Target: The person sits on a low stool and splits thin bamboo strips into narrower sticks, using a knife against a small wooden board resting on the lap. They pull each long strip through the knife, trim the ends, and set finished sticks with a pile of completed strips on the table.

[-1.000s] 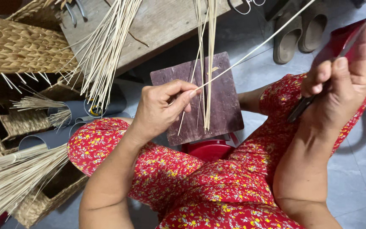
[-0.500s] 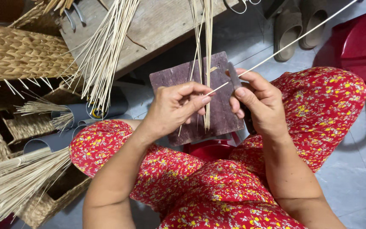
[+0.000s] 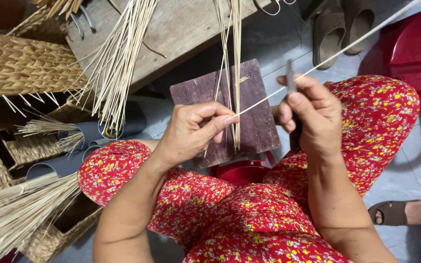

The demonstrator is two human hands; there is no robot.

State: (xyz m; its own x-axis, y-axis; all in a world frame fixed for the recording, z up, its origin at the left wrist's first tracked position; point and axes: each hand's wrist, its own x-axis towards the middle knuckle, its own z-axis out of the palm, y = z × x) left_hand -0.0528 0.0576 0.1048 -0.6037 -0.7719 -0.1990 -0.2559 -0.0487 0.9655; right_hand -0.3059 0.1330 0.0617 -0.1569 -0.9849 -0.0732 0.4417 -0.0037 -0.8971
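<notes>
Right hand lifted, grip on knife — left hand pinching pale thin reed

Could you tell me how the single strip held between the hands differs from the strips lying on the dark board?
The single strip is pinched by the left hand, runs slanted up to the right past the right hand and is lifted off the dark board; the strips on the board lie loose, nearly straight up the picture, several together. Both are thin, pale and straw-coloured.

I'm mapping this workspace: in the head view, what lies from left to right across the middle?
Woven straw basket → left hand → dark purple wooden board → right hand → red plastic stool.
</notes>
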